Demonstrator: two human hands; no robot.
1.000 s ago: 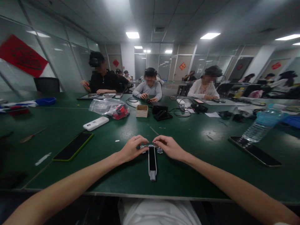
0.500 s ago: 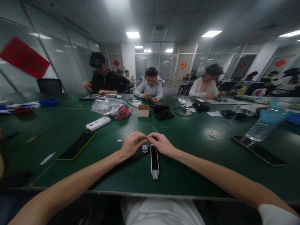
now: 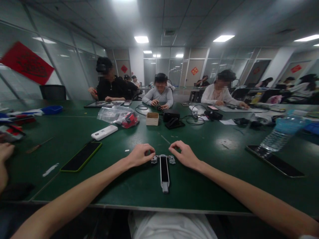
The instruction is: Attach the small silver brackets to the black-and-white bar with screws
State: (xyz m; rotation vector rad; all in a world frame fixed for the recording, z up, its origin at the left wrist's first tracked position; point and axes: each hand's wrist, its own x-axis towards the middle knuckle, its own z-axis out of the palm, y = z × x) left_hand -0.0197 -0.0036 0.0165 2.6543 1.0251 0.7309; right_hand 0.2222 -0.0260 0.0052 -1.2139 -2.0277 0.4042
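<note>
A narrow black-and-silver device [image 3: 163, 172] lies lengthwise on the green table [image 3: 199, 186] straight ahead of me. Two small metal pieces [image 3: 154, 160] sit at its far end, one on each side. My left hand [image 3: 138, 156] rests just left of that end with its fingers curled in, fingertips close to the left metal piece. My right hand [image 3: 183, 154] is just right of it, thumb and forefinger pinched together above the table. Whether either pinch holds anything is too small to see.
A phone in a green case [image 3: 81, 156], a white remote [image 3: 104, 132] and a screwdriver [image 3: 38, 145] lie to the left. A plastic bag [image 3: 117, 114] and small box [image 3: 152, 118] sit beyond. A water bottle [image 3: 281, 132] stands on another phone [image 3: 275, 161] at right. Three people sit opposite; someone's hand [image 3: 4, 152] shows at the left edge.
My hands met in a pinch above the device's far end half a second ago; now they have parted to either side, and both metal pieces show.
</note>
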